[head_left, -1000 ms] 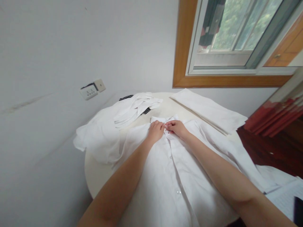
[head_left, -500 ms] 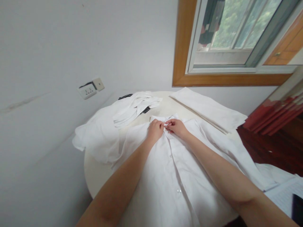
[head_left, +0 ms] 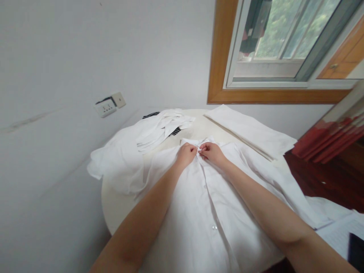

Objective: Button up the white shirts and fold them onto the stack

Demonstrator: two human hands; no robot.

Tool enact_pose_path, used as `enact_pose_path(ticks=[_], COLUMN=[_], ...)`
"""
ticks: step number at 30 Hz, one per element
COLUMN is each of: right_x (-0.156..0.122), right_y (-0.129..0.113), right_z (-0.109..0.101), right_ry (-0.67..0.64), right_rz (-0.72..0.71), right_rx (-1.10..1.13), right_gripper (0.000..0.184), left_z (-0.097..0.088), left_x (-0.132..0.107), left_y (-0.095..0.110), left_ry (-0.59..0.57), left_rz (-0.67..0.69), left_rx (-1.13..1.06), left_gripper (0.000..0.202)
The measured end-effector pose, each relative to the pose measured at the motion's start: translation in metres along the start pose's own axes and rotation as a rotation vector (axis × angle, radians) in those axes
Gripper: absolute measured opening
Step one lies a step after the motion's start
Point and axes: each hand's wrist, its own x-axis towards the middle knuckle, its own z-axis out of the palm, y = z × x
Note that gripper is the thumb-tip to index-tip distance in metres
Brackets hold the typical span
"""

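Observation:
A white button-up shirt lies front side up, its collar at the far end and its hem toward me. My left hand pinches the shirt's front edge just below the collar. Close beside it, my right hand pinches the opposite edge at the same spot. The fingertips of both hands nearly meet, and whatever small part lies between them is too small to make out. Lower down the front, a clear button shows near the overlapping edge, which hangs partly apart.
The shirt covers much of a round cream table. A heap of white clothing sits at the left, and a folded white cloth at the back right. Papers and a dark object are at the lower right. A wall rises behind.
Both hands stay at the collar end of the shirt, with only a slight shift of the fingers. The shirt lies as before.

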Motion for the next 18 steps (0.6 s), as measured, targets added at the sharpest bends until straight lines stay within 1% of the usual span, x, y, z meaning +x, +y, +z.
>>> enact_pose_path(ticks=[5,10,15,18], right_x=[-0.0019,-0.0059,-0.0070,-0.0071], right_y=[-0.0014,-0.0049,-0.0057,-0.0060], right_z=[-0.0013,-0.0033,-0.0048,-0.0057], right_ry=[0.016,0.008,-0.019,-0.058], right_rz=[0.058,0.047,0.045,0.025], right_rx=[0.089,0.110,0.128,0.131], right_gripper=[0.013,0.012,0.008,0.006], left_z=[-0.0001,0.0025,0.0014,0.0006], left_x=[0.0029,0.0038,0.0002,-0.0040], left_y=[-0.0070,-0.0105,-0.0052,-0.0010], left_ry=[-0.046,-0.072,-0.019,0.048], left_rz=[-0.002,-0.041,-0.026,-0.003], left_rx=[-0.100,-0.148,-0.085,-0.010], left_gripper=[0.028,0.020,0.013,0.011])
